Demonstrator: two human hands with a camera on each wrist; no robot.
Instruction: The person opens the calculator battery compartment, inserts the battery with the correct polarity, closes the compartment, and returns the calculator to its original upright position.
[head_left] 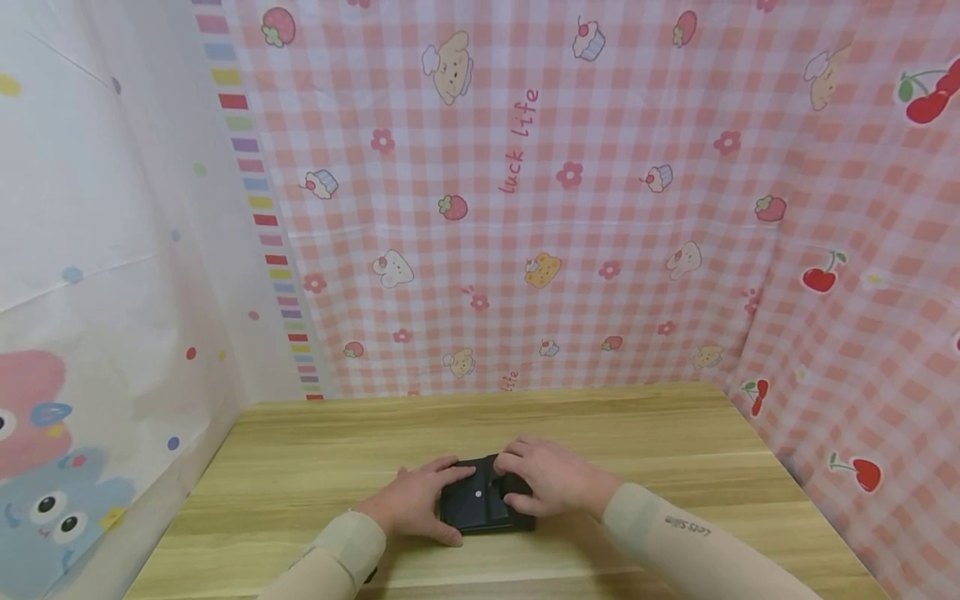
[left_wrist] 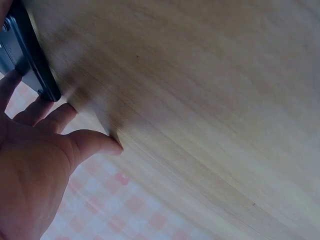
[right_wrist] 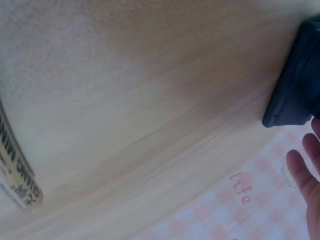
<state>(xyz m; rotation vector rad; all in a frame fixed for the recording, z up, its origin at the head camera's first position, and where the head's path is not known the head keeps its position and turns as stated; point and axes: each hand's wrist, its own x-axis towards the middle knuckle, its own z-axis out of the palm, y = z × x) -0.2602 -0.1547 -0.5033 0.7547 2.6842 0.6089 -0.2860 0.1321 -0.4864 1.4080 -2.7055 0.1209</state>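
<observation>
The black, flat, rectangular case (head_left: 465, 508), with a smooth finish and a small, round, white dot (head_left: 478, 494) on its upper face, lies on the tabletop between the fingers of both hands. Its exact material cannot be determined.

Left hand (head_left: 416, 502): fingers extended and resting along the case's left side, thumb at the near edge; they steady the case without clenching.

Right hand (head_left: 553, 477): fingers bent, grasping a dark part (head_left: 514, 483) on the case's right half between fingertips and thumb. The fingers mask much of this contact.

Progress: both hands are in position. The operation on the case appears under way and unfinished. No part lies detached beside the fingers; handling of the dark part remains to be completed, and whether it is being opened or closed cannot be told.

Surroundings: the pale, wood-grained tabletop (head_left: 322, 450) extends on all sides of the fingers. Beyond them hangs a pink-and-white checked fabric sheet (head_left: 495, 242).
</observation>
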